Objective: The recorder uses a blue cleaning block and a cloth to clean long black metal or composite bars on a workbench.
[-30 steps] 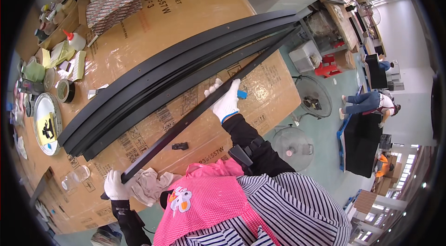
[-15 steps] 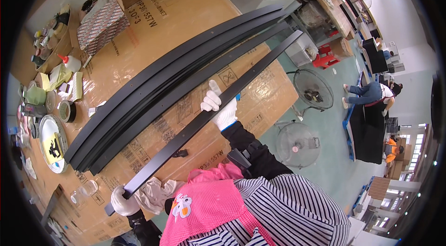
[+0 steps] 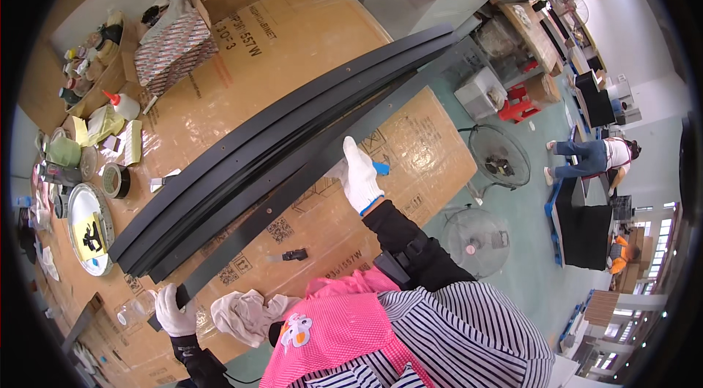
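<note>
A long flat black strip [image 3: 242,238] with small holes runs slantwise over the cardboard-covered table. My left hand [image 3: 176,312], in a white glove, grips its near-left end. Farther along, my gloved right hand [image 3: 360,177] holds its near edge, the fingers partly hidden. The strip's far part lies against a stack of similar black strips [image 3: 271,124]. A small black part [image 3: 295,255] rests on the cardboard between my arms and the strip. Beside my right hand is a small blue object [image 3: 381,168]. A crumpled pale cloth [image 3: 249,317] lies near my left forearm.
Leftward stand a white round tray [image 3: 105,260] with black pieces, a tape roll [image 3: 116,180], a red-tipped bottle [image 3: 126,104] and a box of jars [image 3: 99,65]. Floor fans [image 3: 476,241] stand right of the table. A person [image 3: 597,157] bends over black panels farther off.
The held strip has moved away from me toward the stack, uncovering the small black part. Both hands have shifted with it, the left one also leftward. The right hand's fingers have changed position.
</note>
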Available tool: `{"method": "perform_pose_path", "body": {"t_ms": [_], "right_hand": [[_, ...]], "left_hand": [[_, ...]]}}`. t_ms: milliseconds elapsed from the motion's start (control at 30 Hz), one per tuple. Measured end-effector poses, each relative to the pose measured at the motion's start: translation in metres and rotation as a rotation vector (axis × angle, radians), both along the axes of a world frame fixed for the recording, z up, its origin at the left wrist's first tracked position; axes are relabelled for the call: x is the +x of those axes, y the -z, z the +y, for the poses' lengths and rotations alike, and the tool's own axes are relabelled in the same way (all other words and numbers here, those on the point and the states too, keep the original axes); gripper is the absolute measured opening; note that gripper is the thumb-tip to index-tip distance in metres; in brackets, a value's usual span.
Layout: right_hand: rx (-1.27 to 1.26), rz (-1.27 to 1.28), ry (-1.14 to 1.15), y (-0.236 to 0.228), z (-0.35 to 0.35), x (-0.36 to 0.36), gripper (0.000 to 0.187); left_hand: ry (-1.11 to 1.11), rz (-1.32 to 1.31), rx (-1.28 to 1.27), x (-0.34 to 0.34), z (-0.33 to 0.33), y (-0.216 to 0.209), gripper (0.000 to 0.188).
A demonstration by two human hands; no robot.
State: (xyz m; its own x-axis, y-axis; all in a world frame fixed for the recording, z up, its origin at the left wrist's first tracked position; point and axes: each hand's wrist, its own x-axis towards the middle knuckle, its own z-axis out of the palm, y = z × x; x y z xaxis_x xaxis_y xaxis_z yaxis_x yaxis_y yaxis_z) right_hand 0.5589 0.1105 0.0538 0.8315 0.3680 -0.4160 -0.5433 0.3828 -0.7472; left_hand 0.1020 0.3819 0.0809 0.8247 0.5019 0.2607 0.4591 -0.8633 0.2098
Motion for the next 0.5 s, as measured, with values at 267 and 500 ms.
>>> {"method": "perform_pose_path", "body": {"t_ms": [267,500], "right_hand": [[0.481,0.28,0.036,-0.037,0.014,-0.01,0.058],[0.506,0.303,0.307,-0.062,-0.034,0.028,0.073]], "left_hand": [[-0.035,0.227,-0.214,0.012,-0.002,-0.014,0.03],[-0.179,0.072,0.253,-0.058,-0.092,-0.009,0.023]]}}
